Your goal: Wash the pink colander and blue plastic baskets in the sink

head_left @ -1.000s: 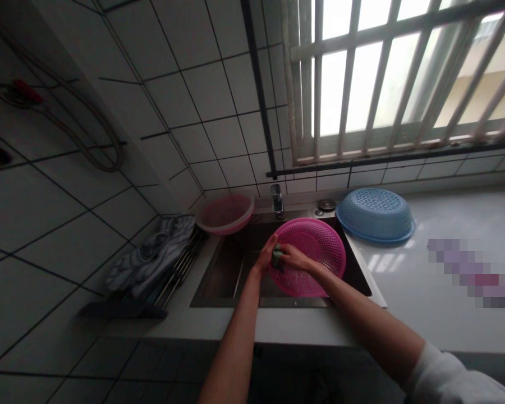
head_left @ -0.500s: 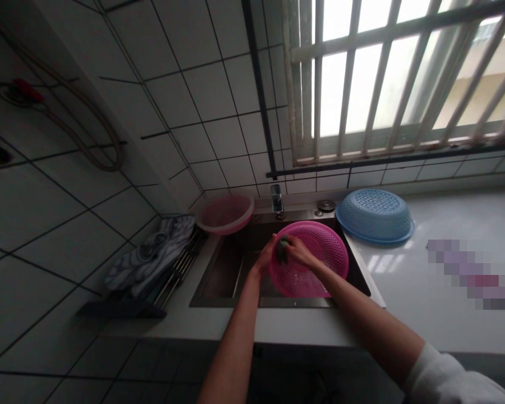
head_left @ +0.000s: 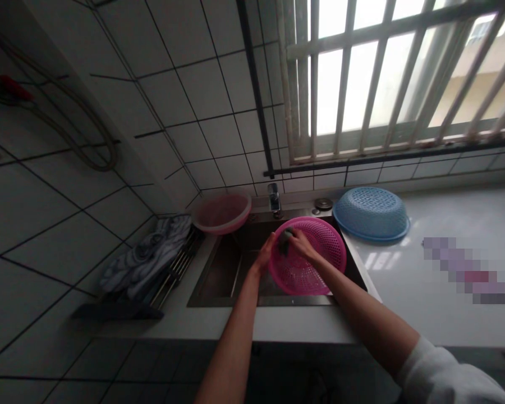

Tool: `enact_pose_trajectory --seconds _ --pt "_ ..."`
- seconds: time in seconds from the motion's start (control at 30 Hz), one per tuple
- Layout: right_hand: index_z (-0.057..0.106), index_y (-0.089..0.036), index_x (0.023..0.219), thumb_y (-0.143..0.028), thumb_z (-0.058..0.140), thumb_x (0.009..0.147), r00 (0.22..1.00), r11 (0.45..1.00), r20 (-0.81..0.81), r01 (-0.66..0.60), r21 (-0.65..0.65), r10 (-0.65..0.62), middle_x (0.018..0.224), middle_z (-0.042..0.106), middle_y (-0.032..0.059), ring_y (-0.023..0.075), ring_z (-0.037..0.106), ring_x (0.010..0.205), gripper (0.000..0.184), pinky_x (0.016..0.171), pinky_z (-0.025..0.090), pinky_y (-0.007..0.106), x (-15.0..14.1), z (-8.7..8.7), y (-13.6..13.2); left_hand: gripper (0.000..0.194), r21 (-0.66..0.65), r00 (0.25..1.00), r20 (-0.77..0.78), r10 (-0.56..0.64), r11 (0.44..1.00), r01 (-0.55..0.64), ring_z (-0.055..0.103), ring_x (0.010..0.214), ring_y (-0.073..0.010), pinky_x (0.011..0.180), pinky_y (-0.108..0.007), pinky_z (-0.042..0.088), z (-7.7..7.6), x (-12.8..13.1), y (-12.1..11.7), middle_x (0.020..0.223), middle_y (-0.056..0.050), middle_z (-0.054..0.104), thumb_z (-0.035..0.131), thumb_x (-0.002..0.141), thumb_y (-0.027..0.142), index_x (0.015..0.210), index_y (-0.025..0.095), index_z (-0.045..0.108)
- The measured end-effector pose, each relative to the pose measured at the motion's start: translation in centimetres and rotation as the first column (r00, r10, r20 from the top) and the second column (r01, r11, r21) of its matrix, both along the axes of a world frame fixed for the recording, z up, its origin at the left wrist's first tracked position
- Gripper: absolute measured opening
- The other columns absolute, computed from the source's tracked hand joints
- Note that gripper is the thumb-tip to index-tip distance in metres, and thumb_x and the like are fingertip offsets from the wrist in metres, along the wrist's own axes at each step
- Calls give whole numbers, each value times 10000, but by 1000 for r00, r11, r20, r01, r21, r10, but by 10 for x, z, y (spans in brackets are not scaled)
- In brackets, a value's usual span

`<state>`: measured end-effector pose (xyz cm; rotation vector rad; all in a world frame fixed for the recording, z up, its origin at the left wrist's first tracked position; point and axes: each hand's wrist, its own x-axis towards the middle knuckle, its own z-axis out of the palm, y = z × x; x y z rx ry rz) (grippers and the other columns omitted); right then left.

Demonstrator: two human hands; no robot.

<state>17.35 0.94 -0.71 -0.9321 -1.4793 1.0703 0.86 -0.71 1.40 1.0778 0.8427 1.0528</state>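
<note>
A bright pink perforated basket [head_left: 330, 238] is tilted over the right side of the steel sink [head_left: 219, 276]. My left hand [head_left: 266, 256] is closed on its left rim, though the fingers beyond the rim are partly hidden. Inside the basket, near that rim, my right hand [head_left: 302, 245] presses a dark grey-green scrubbing cloth [head_left: 283, 242] against the wall. Its exact kind is hard to make out. Behind the basket stands the metal faucet [head_left: 273, 197].
A pale pink basin [head_left: 222, 214] rests at the sink's back left corner. An upturned blue basket [head_left: 371, 212] lies on the white counter [head_left: 399, 314] to the right. Striped cloth [head_left: 149, 252] drapes over a rack at left. A barred window [head_left: 362, 84] is above.
My right hand and the cloth have shifted slightly up along the basket's inner left wall. The whole view has moved a little; my left hand keeps its hold on the rim.
</note>
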Motion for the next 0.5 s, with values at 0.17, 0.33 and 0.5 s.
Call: enact_pose_trajectory --seconds 0.17,0.33,0.5 --pt "626 -169 789 -273 562 795 922 924 70 -378 -48 381 745 642 26 145 541 632 122 588 438 234 -16 -7 -11 648 -74 995 -87 56 995 -63 653 1155 -305 1099 -422 423 -3 -8 1 1005 -87 790 730 764 759 1001 161 805" --pt "624 -170 822 -283 543 821 999 998 19 -30 -58 31 791 661 26 155 553 694 140 632 460 238 -5 -6 -1 600 -31 1000 10 9 999 -9 622 1217 -289 1135 -415 397 -4 -4 2 1124 -84 783 757 792 693 1096 177 793" --pt "621 -173 835 -265 562 812 977 976 25 -212 -57 214 776 644 17 147 542 667 111 618 454 237 -12 -6 -5 557 -49 998 42 42 998 -40 639 1177 -281 1090 -385 424 -3 -4 1 1019 -80 789 745 808 689 1005 172 806"
